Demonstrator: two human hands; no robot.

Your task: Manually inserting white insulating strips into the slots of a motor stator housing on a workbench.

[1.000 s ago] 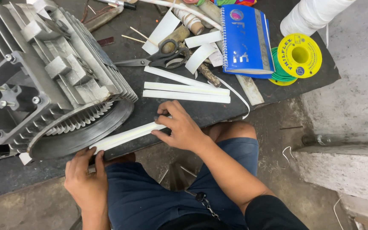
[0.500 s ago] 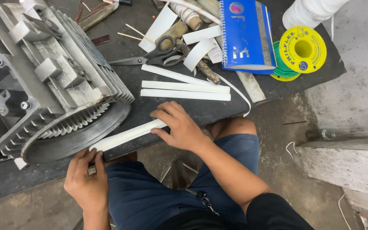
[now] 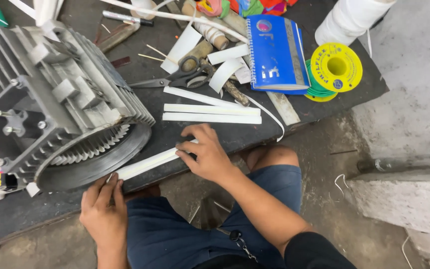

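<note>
Two hands on one long white paper strip right now, lying along the front edge of the dark work surface. The left hand pinches its near end by the open mouth of the big grey finned motor housing, and the right hand has fingers curled down, pressing the far end flat. Progress-wise, I'd say a fair bit is done: three similar white strips already lie finished side by side just behind the right hand, with shorter curled white offcuts around the black-handled scissors. Looks like this strip is mid-way, not yet set with the others. Blue spiral notebook and yellow wire spool sit untouched further back.
</note>
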